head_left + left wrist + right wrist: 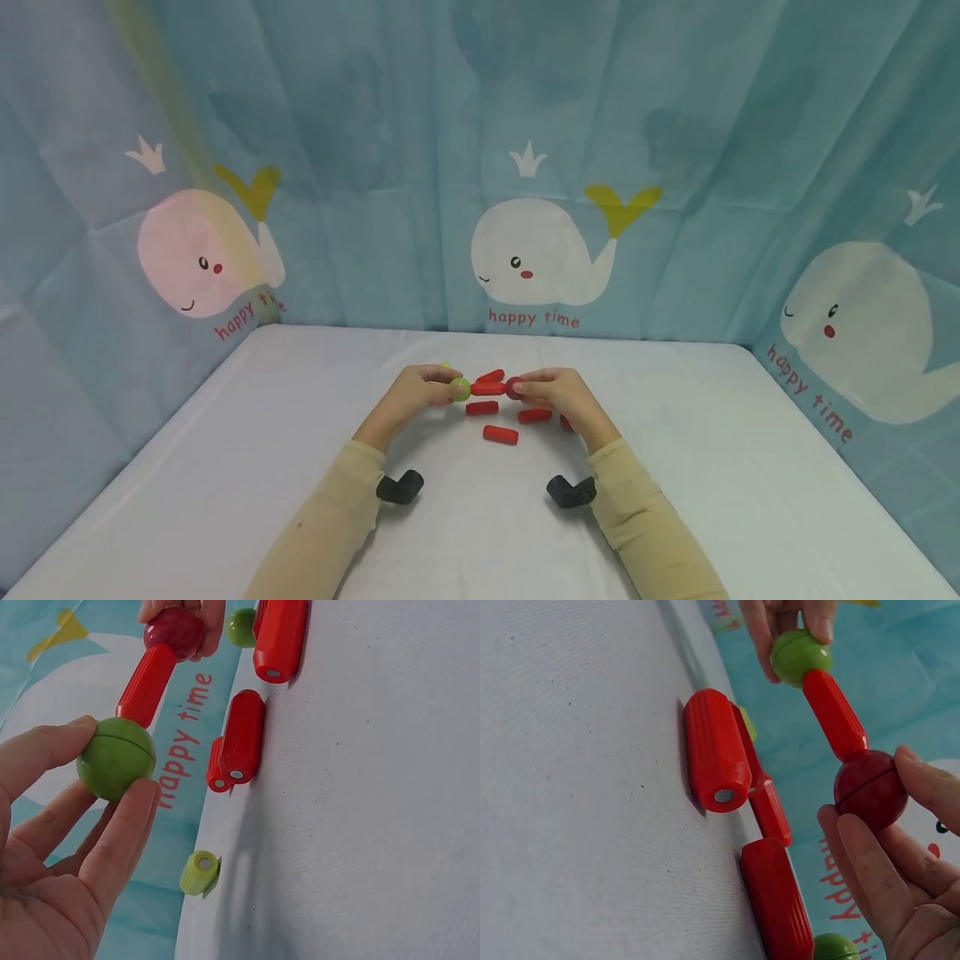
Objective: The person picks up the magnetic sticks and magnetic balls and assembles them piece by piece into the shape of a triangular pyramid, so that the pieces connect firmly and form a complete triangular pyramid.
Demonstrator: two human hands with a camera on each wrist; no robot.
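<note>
My left hand (417, 393) pinches a green ball (116, 759) between thumb and fingertips. A dark red ball (871, 790) is held the same way in my right hand (561, 392). Between the two balls runs a red magnetic rod (489, 388), its ends meeting both, so the three form one straight piece held above the table. Below and around it lie loose red rods (500, 434), several of them, with round metal ends in the wrist views. A short yellow-green rod (199, 872) lies on the table in the left wrist view.
Another green ball (241, 628) rests among the rods. The table has a white cloth (480, 533). Behind it hangs a blue curtain (360, 250) with whale prints. Black wrist devices (572, 492) sit at both sleeves.
</note>
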